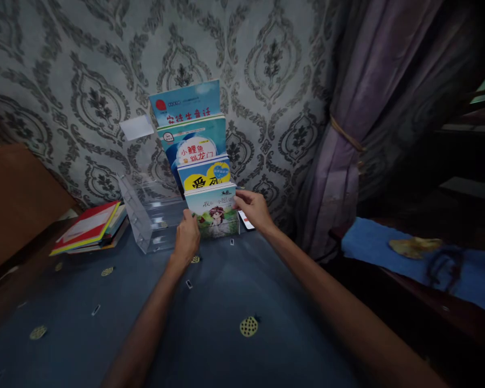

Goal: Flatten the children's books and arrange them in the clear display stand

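Note:
A small picture book (210, 207) with a child on its green cover stands in the front tier of a clear tiered rack (143, 221). My left hand (187, 237) grips its left edge, and my right hand (253, 207) pinches its upper right edge. Behind it, rising in steps, stand a yellow and blue book (206, 175), a teal book (194, 143) with a white oval, and a light blue book (186, 99) at the back. The books fill the right side of the rack. Part of a phone (247, 221) shows under my right hand.
A pile of books and folders (91, 226) with a red and yellow one on top lies left of the rack. A brown box (24, 199) is at far left. Patterned wallpaper (270, 59) and a tied purple curtain (335, 161) stand behind the blue tablecloth (210, 334).

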The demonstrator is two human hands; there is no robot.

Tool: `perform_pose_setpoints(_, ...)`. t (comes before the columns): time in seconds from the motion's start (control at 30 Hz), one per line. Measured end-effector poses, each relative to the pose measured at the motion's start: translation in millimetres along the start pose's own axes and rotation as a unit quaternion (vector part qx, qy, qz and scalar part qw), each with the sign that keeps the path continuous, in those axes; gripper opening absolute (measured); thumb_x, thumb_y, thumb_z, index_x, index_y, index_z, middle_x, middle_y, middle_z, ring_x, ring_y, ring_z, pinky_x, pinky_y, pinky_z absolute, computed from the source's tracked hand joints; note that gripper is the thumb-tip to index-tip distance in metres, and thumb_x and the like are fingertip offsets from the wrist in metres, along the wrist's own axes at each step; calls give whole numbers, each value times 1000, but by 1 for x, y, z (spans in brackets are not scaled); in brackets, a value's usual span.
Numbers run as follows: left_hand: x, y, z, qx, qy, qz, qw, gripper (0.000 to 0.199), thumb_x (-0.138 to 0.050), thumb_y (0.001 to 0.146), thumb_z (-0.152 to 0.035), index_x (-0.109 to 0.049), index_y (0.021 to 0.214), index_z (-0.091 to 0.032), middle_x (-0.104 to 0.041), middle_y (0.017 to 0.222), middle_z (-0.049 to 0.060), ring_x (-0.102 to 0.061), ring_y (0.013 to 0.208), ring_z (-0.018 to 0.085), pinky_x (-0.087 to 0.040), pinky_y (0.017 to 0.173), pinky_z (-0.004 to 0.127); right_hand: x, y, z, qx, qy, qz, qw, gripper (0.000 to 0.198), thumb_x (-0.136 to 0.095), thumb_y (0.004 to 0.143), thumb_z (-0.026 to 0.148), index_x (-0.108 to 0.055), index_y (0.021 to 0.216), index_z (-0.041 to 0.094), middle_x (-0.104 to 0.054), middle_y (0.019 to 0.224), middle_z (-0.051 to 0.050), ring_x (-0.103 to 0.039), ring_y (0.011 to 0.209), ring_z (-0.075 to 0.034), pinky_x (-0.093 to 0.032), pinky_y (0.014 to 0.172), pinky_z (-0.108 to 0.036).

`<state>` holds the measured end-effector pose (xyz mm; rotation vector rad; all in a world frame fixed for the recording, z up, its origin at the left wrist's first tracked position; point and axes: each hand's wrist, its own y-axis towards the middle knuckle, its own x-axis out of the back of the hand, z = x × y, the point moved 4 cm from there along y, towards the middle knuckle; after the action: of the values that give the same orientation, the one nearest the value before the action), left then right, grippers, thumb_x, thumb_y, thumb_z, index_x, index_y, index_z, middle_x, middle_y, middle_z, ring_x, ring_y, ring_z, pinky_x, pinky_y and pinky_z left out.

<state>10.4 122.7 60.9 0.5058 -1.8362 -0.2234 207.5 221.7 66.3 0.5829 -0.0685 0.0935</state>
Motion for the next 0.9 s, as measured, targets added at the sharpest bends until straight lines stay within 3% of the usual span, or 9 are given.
perform_pose_setpoints(0.17, 1, 1, 4, -8, 1, 0, 1000, 10, -33, 104, -21, -42, 108, -19, -73, 97, 15, -72, 82, 26, -44, 66, 29, 1, 0, -3, -8, 7, 7, 1000, 32, -61, 82, 31, -78, 106, 17, -80, 98, -7, -72, 67, -19, -60, 65, -32)
perform_pose_setpoints(0.53, 11, -1, 3, -23, 54, -11, 998, 15, -34, 104, -25, -44, 110, -16, -73, 88, 15, -73, 83, 28, -47, 66, 30, 0, -5, -6, -10, -1, -1, 1000, 34, -61, 83, 25, -75, 113, 17, -79, 100, -8, -73, 73, -19, -61, 72, -33)
perform_pose_setpoints(0.9, 25, -2, -5, -18, 35, -23, 999, 19, -37, 104, -27, -45, 117, -16, -72, 101, 19, -72, 92, 32, -51, 72, 35, 10, -14, -4, -14, -22, -23, 999, 35, -63, 81, 17, -75, 114, 18, -79, 97, -5, -74, 77, -17, -60, 77, -32)
